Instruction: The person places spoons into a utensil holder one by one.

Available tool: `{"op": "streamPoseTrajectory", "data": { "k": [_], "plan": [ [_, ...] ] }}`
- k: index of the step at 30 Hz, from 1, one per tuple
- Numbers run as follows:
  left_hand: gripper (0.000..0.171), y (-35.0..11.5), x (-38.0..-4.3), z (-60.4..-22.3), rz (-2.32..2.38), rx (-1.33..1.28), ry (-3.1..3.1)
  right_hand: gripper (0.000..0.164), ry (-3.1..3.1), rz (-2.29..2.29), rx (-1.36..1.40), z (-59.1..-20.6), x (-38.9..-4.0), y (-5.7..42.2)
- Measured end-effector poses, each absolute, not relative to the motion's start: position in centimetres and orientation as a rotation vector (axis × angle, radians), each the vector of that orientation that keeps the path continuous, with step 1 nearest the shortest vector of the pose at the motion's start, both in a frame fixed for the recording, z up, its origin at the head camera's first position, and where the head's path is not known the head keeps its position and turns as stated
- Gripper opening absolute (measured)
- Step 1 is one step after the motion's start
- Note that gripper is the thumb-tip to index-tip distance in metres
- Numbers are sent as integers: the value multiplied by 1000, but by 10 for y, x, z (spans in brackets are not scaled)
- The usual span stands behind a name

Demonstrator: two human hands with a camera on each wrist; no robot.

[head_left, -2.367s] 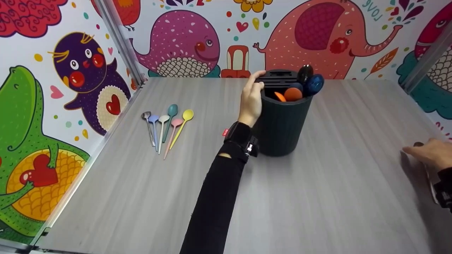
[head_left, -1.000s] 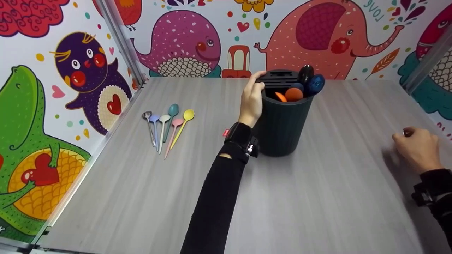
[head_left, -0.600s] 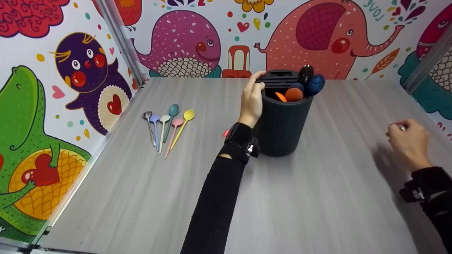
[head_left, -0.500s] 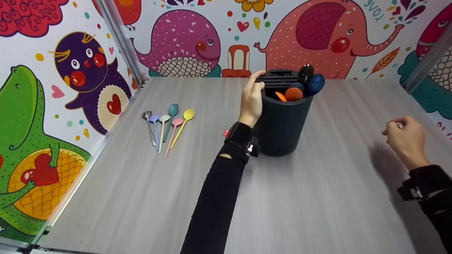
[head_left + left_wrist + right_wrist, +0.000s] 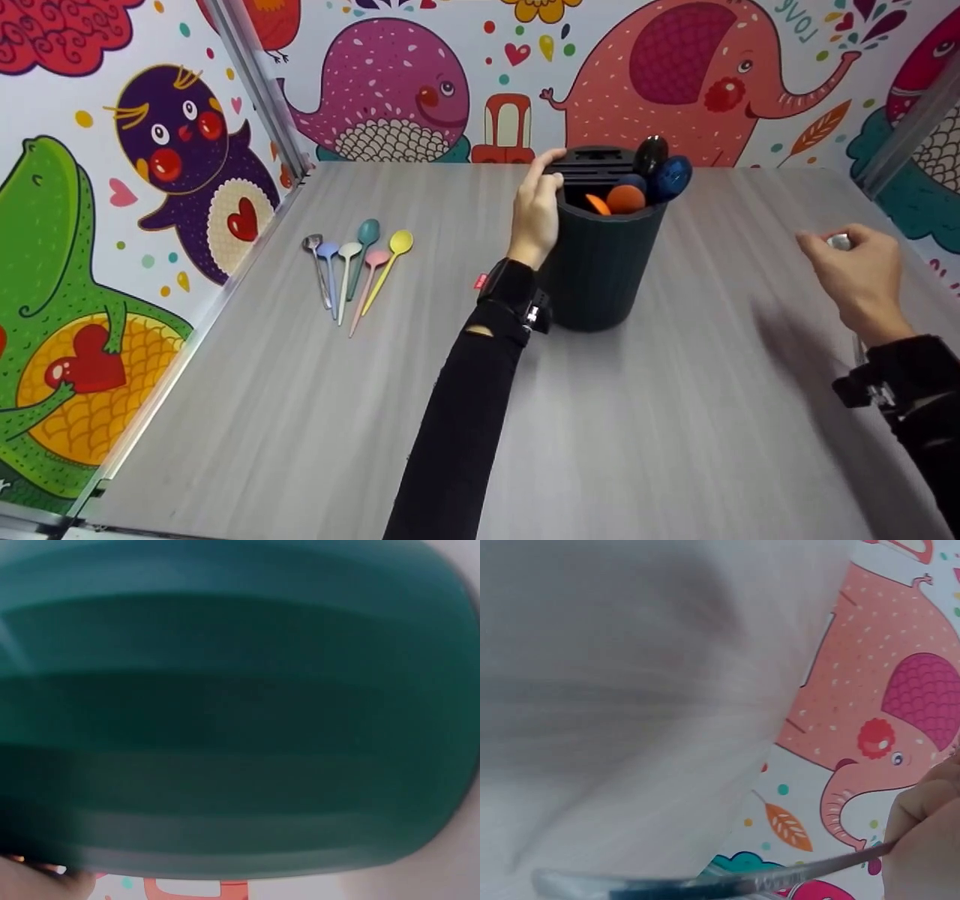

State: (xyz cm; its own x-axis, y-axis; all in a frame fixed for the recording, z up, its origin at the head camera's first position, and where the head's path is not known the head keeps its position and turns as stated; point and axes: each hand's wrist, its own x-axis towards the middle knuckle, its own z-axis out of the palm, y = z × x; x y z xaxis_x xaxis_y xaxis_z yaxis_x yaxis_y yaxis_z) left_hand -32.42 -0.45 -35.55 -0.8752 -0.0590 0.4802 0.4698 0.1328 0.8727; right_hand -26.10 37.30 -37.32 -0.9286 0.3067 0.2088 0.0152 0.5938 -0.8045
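Gleaming slender utensil (image 5: 731, 886), apparently metal

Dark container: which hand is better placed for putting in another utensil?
Probably the right hand: it holds a metal utensil, while the left hand is busy holding the container near its top.

The utensil holder (image 5: 604, 270) is ribbed, low-sheen plastic; a blue utensil head (image 5: 671, 178) in it shines glossily. The held utensil (image 5: 727, 885) seems polished metal, though blurred. The tabletop (image 5: 660, 427) is smooth, matt, wood-grained; the left sleeve (image 5: 450, 435), matt cloth.
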Motion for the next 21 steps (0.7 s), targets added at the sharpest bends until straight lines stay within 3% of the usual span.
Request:
{"op": "streamPoseTrajectory", "data": {
  "k": [11,21],
  "plan": [
    [50,-4,-324,-356,-1793,-416,-2007,25,-1950,2099,19,-357,-260,346],
    [50,-5,-324,-355,-1791,-413,-2011,32,-1823,2234,166,-339,-261,311]
  ]
}}
